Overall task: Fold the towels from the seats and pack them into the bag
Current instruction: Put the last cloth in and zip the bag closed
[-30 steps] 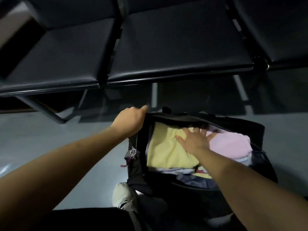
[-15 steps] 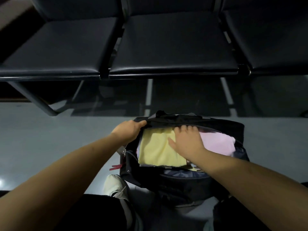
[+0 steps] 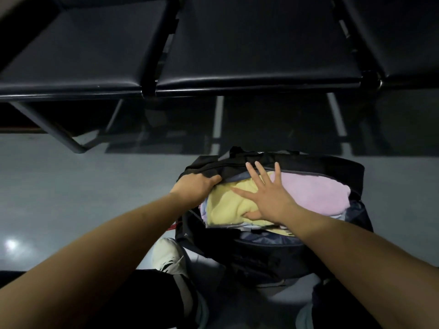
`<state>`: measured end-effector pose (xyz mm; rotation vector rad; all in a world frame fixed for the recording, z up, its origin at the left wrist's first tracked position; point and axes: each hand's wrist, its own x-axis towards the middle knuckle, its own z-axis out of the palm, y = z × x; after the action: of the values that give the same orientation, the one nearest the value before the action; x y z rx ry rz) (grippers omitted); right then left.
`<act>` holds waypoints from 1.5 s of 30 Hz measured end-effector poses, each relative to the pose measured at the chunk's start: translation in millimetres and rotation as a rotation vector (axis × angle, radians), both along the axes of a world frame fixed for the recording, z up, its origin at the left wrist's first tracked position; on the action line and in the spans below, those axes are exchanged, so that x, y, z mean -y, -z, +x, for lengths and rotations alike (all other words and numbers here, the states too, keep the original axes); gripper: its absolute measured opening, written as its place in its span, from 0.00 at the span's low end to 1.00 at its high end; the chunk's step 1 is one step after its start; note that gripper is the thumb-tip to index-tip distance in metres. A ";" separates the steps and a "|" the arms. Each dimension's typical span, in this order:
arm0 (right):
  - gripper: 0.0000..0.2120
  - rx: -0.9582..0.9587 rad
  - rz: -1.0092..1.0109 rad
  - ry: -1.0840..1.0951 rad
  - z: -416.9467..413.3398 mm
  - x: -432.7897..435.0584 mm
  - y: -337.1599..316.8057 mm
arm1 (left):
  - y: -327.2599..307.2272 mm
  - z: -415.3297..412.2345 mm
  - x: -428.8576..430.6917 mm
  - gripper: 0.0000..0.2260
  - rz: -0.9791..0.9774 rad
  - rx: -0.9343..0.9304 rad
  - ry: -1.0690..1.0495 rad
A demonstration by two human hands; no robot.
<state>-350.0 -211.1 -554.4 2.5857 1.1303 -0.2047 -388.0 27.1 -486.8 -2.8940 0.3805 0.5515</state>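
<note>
A black bag [image 3: 308, 252] lies open on the grey floor in front of me. Inside it, a folded yellow towel [image 3: 225, 207] sits on the left and a folded pink towel [image 3: 316, 193] on the right, with pale blue cloth showing under them. My left hand [image 3: 194, 186] grips the bag's far-left rim and flap. My right hand [image 3: 266, 195] lies flat with fingers spread, pressing on the towels where yellow meets pink.
A row of black padded seats [image 3: 256, 51] runs across the top, with nothing on the cushions in view. A metal seat leg [image 3: 59, 131] slants down at the left. My white shoe [image 3: 168, 255] stands just left of the bag.
My right hand has spread its fingers wide and shifted slightly right over the towels. My left hand keeps its grip on the bag's rim. The camera has moved closer.
</note>
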 end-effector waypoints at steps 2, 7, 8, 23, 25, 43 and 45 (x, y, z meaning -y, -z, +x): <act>0.39 -0.034 0.013 0.028 7.0 -1.2 7.6 | 1.4 -4.5 4.5 0.17 0.010 0.149 0.116; 0.37 -0.152 0.051 0.103 25.8 -3.7 7.3 | 34.3 -45.0 38.8 0.19 -0.196 -0.192 0.404; 0.37 -0.154 0.050 0.107 27.2 -4.1 6.9 | 42.9 -52.4 47.8 0.19 -0.161 -0.344 0.379; 0.37 -0.159 0.048 0.146 20.3 -7.2 7.0 | 93.7 -55.3 59.5 0.15 -0.021 -0.689 -0.023; 0.37 -0.161 0.044 0.151 18.7 -8.4 5.4 | 55.2 -46.2 59.0 0.12 -0.083 -0.701 0.079; 0.17 -0.850 0.773 0.660 33.9 17.4 -68.5 | -32.4 49.8 34.7 0.14 -0.482 -0.260 -0.304; 0.16 -0.898 0.856 0.699 36.6 32.2 -74.6 | -33.3 50.4 36.0 0.14 -0.464 -0.255 -0.344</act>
<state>-313.4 -243.3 -479.8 3.7263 0.4486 -1.4220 -337.7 -8.9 -453.5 -3.3697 0.0360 1.0132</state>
